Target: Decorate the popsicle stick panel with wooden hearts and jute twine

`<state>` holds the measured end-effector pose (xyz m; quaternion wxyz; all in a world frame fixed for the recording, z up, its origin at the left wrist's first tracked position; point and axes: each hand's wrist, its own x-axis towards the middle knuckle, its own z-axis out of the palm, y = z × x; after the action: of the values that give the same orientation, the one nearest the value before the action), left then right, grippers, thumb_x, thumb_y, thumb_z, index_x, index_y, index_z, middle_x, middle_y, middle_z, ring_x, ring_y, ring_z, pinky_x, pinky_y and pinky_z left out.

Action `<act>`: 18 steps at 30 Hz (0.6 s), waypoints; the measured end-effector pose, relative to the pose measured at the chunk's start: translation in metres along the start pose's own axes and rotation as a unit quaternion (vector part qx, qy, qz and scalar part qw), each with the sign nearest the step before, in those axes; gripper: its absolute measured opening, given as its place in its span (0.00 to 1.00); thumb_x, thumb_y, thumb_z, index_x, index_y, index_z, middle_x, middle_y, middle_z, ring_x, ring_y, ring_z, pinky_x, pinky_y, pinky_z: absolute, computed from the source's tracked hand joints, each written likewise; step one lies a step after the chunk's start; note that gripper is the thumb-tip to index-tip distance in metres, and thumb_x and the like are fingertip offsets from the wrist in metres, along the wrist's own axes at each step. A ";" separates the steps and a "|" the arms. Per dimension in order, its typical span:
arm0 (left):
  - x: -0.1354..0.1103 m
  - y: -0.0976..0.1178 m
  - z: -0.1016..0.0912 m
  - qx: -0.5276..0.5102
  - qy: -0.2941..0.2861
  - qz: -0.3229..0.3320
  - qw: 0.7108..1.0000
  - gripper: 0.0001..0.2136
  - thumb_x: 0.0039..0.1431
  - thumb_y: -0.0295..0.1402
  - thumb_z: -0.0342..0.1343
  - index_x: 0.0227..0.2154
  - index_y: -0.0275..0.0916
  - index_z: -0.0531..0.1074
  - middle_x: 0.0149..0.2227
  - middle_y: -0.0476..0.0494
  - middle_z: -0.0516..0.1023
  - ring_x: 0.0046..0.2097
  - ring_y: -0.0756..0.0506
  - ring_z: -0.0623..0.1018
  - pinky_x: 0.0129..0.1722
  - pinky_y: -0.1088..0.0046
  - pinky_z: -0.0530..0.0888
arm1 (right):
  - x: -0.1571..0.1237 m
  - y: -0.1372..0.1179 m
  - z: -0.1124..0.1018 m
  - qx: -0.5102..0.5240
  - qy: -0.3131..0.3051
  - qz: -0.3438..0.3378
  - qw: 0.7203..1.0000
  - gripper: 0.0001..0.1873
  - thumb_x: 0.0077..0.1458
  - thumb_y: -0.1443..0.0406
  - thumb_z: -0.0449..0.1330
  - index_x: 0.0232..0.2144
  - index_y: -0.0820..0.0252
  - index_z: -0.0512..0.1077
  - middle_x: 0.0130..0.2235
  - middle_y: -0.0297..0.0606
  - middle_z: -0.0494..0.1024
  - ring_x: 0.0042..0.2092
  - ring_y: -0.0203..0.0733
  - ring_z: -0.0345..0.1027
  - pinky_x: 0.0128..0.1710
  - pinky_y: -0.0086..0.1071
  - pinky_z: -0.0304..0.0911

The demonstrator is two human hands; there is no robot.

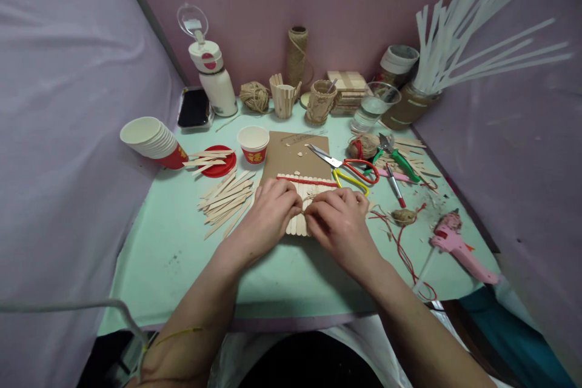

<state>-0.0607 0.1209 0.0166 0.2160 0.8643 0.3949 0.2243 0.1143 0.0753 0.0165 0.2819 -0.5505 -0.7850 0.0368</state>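
A panel of wooden craft sticks (297, 227) laid side by side rests in front of me, with a red cord (307, 180) running across its top end. My left hand (276, 205) is closed over the panel's left half, fingertips pinched near its middle. Close beside it, my right hand (339, 213) also pinches over the right half. What lies between the fingertips is small and partly hidden; I cannot make it out. Under the panel's far end is a brown cardboard sheet (291, 157) with small wood bits. Scissors (348, 165) with red and yellow handles lie beyond my right hand.
Loose sticks (227, 197) and a paper cup (253, 144) are on the left, near stacked cups (152, 140). At right lie a pink glue gun (461, 248), red string (404, 257), a marker (395, 185) and green-handled pliers (400, 160). A white bottle (217, 82) stands behind.
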 end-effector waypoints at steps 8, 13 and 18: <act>-0.001 -0.003 0.001 -0.004 -0.005 0.005 1.000 0.07 0.66 0.30 0.48 0.32 0.40 0.68 0.39 0.45 0.70 0.45 0.43 0.66 0.47 0.62 0.64 | 0.002 -0.001 -0.001 0.003 -0.003 -0.004 1.000 0.03 0.57 0.68 0.61 0.31 0.56 0.73 0.37 0.33 0.79 0.43 0.46 0.62 0.47 0.44 0.46; -0.001 -0.005 -0.006 -0.034 -0.004 0.009 0.999 0.06 0.67 0.30 0.47 0.36 0.40 0.69 0.40 0.45 0.72 0.44 0.44 0.68 0.47 0.63 0.66 | 0.000 0.000 -0.005 0.029 -0.029 0.008 0.999 0.03 0.59 0.67 0.60 0.33 0.55 0.74 0.39 0.34 0.79 0.45 0.46 0.62 0.48 0.44 0.47; -0.001 -0.006 -0.014 -0.045 0.066 0.033 0.996 0.09 0.67 0.28 0.47 0.42 0.40 0.72 0.41 0.43 0.73 0.45 0.44 0.70 0.46 0.64 0.68 | -0.001 0.000 -0.010 0.048 -0.043 0.007 0.998 0.07 0.61 0.67 0.57 0.36 0.54 0.75 0.41 0.35 0.79 0.46 0.46 0.63 0.49 0.45 0.49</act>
<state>-0.0728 0.1265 0.0240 0.2211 0.8497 0.3688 0.3052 0.1191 0.0716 0.0241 0.2738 -0.5400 -0.7896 0.0996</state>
